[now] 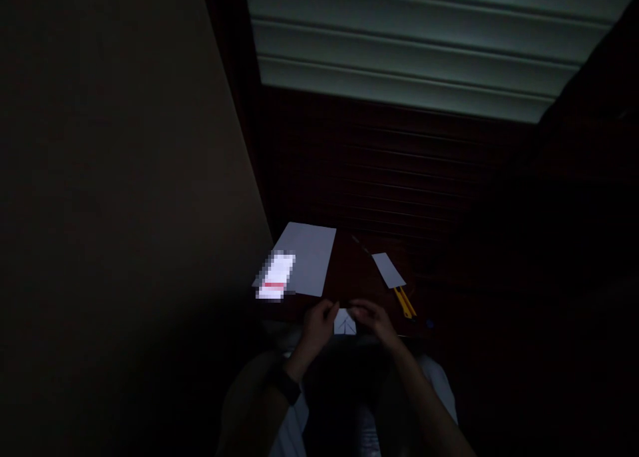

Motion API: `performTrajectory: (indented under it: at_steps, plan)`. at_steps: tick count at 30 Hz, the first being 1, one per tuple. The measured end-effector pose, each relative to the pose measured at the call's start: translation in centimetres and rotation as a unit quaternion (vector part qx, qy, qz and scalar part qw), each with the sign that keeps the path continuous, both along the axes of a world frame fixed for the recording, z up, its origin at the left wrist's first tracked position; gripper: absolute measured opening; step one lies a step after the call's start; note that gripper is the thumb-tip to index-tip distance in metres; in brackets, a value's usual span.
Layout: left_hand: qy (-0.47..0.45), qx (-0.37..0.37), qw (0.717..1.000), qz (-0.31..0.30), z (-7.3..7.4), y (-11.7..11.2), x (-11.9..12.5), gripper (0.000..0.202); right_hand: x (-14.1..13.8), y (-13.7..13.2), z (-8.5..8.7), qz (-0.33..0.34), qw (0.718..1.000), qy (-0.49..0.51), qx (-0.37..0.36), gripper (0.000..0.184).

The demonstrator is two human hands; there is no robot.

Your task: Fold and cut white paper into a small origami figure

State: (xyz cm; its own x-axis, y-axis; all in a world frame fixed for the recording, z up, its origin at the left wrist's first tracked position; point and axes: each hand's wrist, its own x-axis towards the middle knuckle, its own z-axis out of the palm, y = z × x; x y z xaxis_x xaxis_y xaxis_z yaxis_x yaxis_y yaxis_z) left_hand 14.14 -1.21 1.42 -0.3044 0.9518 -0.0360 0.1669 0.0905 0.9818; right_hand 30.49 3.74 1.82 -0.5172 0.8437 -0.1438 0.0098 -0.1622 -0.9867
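The scene is very dark. My left hand (318,324) and my right hand (373,318) meet over the near edge of a small dark table (357,271). Both pinch a small folded piece of white paper (344,324) between them, with fold lines showing on it. A dark watch sits on my left wrist. A larger white sheet (312,257) lies on the table beyond my left hand. A small white paper slip (388,269) lies beyond my right hand.
A yellow-handled tool (405,302), perhaps scissors or a cutter, lies right of my hands. A blurred white and red item (275,277) rests on the large sheet. A plain wall rises at left; slatted blinds (409,44) hang behind the table.
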Motion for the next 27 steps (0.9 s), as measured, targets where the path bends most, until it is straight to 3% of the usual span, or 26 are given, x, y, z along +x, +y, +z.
performTrajectory:
  at_steps: [3,5,9,13,19,27]
  plan:
    - [-0.075,-0.02,0.996,0.044,-0.3,-1.6,0.4,0.037,1.1,-3.1,0.3,-0.047,0.996,0.07,-0.003,0.075]
    - [-0.126,-0.028,0.99,0.054,-0.5,-3.0,0.6,0.037,1.7,-5.3,0.2,-0.047,0.995,0.089,-0.002,0.085]
    - [-0.196,-0.051,0.979,0.029,-0.4,-5.9,1.0,0.036,2.3,-8.0,-0.6,-0.028,0.998,0.052,0.018,0.061]
    - [-0.224,-0.089,0.97,-0.008,-0.6,-7.7,1.3,0.035,2.4,-8.6,-1.9,-0.018,0.999,0.016,0.025,0.033]
    - [-0.229,-0.141,0.962,-0.045,-1.3,-8.6,1.8,0.037,2.9,-8.5,-3.3,-0.017,1.0,0.009,0.001,0.031]
    - [-0.194,-0.143,0.969,-0.056,-1.5,-9.4,1.5,0.045,3.1,-9.2,-3.4,0.014,1.0,0.001,0.008,0.034]
